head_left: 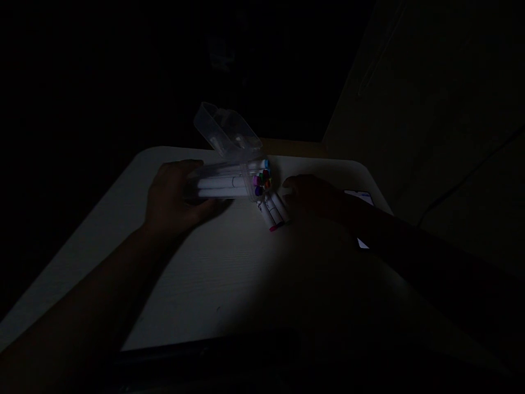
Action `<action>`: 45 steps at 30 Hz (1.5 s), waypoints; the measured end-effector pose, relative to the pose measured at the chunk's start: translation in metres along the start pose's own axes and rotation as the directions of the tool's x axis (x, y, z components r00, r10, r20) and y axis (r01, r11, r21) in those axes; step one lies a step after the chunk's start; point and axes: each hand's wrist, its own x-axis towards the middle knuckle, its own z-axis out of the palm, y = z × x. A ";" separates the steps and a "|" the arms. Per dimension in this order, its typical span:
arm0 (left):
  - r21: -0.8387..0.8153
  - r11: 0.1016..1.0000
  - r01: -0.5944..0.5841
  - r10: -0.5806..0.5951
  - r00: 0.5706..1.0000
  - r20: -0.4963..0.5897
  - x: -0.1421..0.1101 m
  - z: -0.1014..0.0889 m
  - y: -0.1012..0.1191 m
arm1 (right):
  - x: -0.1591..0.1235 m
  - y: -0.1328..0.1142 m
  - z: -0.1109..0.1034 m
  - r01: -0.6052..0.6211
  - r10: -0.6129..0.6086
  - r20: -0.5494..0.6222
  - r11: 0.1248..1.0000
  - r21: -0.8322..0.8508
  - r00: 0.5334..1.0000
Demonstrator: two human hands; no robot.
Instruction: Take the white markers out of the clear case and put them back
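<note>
A clear plastic case [248, 183] lies on its side on the white table, its hinged lid [227, 131] raised at the far side. Several white markers [223, 183] with coloured ends are inside, their ends facing right. My left hand [174, 194] is wrapped around the closed left end of the case. A few loose markers [273, 210] lie slanted on the table just outside the case's mouth. Close to their right is my right hand [314, 191], very dark, with thumb and fingers apart and nothing visible between them.
A phone [363, 243] with a lit screen lies on the table [197, 284] at the right, partly covered by my right forearm. A dark edge [205, 350] runs along the table's near side. A cable [455, 186] hangs at the far right. The surroundings are nearly black.
</note>
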 end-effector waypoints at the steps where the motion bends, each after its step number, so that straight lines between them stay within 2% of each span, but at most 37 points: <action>1: -0.002 1.000 -0.005 0.005 1.000 0.001 0.000 0.000 0.000 | -0.001 0.000 0.002 0.002 -0.002 0.022 1.000 0.009 1.000; 6: -0.001 1.000 -0.004 0.004 1.000 -0.004 0.001 -0.001 0.001 | -0.004 -0.003 0.009 0.039 -0.041 0.103 0.999 0.019 0.994; 9: -0.006 1.000 0.005 -0.005 1.000 -0.004 0.001 0.000 0.001 | -0.002 -0.004 0.014 0.058 -0.060 0.092 0.998 0.029 0.994; 13: 0.001 1.000 -0.002 0.002 1.000 -0.007 0.000 -0.001 0.002 | -0.001 -0.001 0.019 0.029 -0.028 0.084 1.000 -0.005 0.996; 17: -0.010 1.000 -0.003 0.003 1.000 -0.004 0.000 -0.002 0.004 | -0.001 0.004 0.018 0.011 -0.010 0.064 1.000 -0.015 0.998; 21: -0.005 1.000 0.007 -0.007 1.000 0.006 0.001 -0.002 0.005 | 0.002 0.012 0.004 0.000 0.000 -0.017 1.000 -0.020 1.000; 27: 0.002 1.000 -0.017 0.017 1.000 0.002 0.001 -0.001 0.002 | 0.007 0.020 -0.023 -0.036 0.046 -0.189 0.998 0.059 0.981; 30: 0.002 1.000 -0.025 0.025 1.000 -0.006 0.001 0.000 0.001 | 0.004 0.021 -0.036 -0.042 0.062 -0.233 0.995 0.089 0.971; 34: -0.003 1.000 -0.031 0.030 0.999 -0.012 0.001 0.000 0.000 | -0.003 0.020 -0.054 -0.110 0.137 -0.253 0.987 0.117 0.958; 40: 0.003 0.999 -0.041 0.041 0.999 -0.024 0.000 0.002 -0.002 | -0.009 0.020 -0.070 -0.045 0.070 -0.367 0.996 0.076 0.928; 43: 0.003 0.999 -0.042 0.042 0.999 -0.027 0.000 0.002 -0.002 | -0.009 0.022 -0.070 -0.028 0.070 -0.401 0.994 0.110 0.913; 45: 0.002 0.999 -0.038 0.038 0.999 -0.021 0.000 0.001 -0.002 | -0.009 0.024 -0.071 0.029 0.039 -0.437 0.989 0.147 0.899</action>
